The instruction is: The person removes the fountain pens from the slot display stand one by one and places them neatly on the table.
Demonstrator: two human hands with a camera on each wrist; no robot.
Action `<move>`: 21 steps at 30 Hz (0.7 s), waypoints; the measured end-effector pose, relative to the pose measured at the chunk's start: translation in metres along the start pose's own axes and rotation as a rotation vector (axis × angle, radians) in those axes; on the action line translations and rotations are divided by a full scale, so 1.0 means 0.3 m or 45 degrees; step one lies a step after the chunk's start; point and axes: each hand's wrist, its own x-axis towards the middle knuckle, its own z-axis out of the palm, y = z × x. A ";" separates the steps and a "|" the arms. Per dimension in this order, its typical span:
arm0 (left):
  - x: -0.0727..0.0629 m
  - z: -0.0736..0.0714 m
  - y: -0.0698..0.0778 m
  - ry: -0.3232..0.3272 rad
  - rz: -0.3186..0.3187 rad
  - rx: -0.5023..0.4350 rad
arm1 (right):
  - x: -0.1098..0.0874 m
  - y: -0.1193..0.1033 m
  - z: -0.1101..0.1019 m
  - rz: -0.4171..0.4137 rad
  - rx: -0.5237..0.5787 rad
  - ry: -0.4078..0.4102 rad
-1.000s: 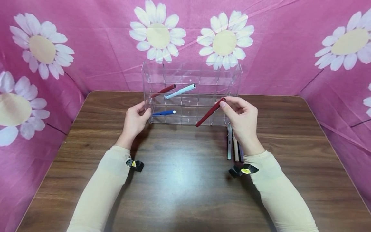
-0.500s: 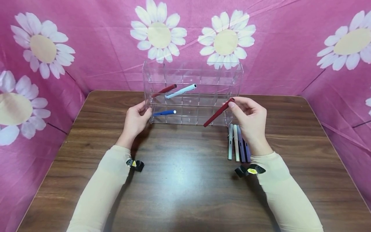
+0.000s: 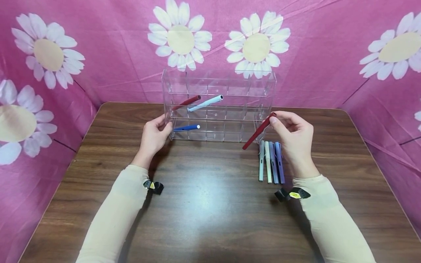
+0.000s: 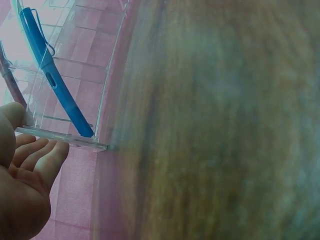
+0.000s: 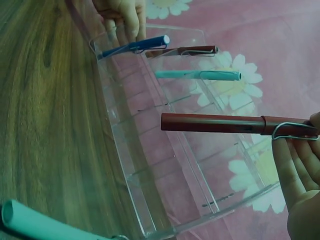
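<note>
Four pens [image 3: 274, 164] lie on the table [image 3: 204, 226] near the right hand [image 3: 297, 141], which pinches a red pen [image 3: 258, 132]. The left hand [image 3: 154, 136] grips the clear rack [image 3: 215, 119] by its end.

Dark red pen [image 3: 258, 132], tilted, mid-air

My left hand [image 4: 29, 182] grips the clear rack [image 4: 97, 145]. Inside, a blue pen [image 4: 61, 89] slants. The blurred surface [image 4: 215, 125] seems wooden.

Plain cream sleeves [image 3: 110, 215] each carry a black wrist camera [image 3: 159, 188] with yellow markings [image 3: 295, 195].
</note>
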 end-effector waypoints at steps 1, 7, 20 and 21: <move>0.000 0.000 0.000 0.001 0.002 0.001 | -0.001 -0.001 -0.004 0.003 -0.002 0.003; 0.002 0.002 -0.003 -0.001 0.006 -0.022 | -0.006 -0.004 -0.033 0.024 0.026 0.018; 0.004 0.004 -0.004 0.015 0.018 -0.007 | -0.011 0.000 -0.083 0.011 0.115 0.036; 0.003 0.004 -0.003 0.013 0.018 -0.008 | -0.010 0.001 -0.089 0.008 0.122 0.043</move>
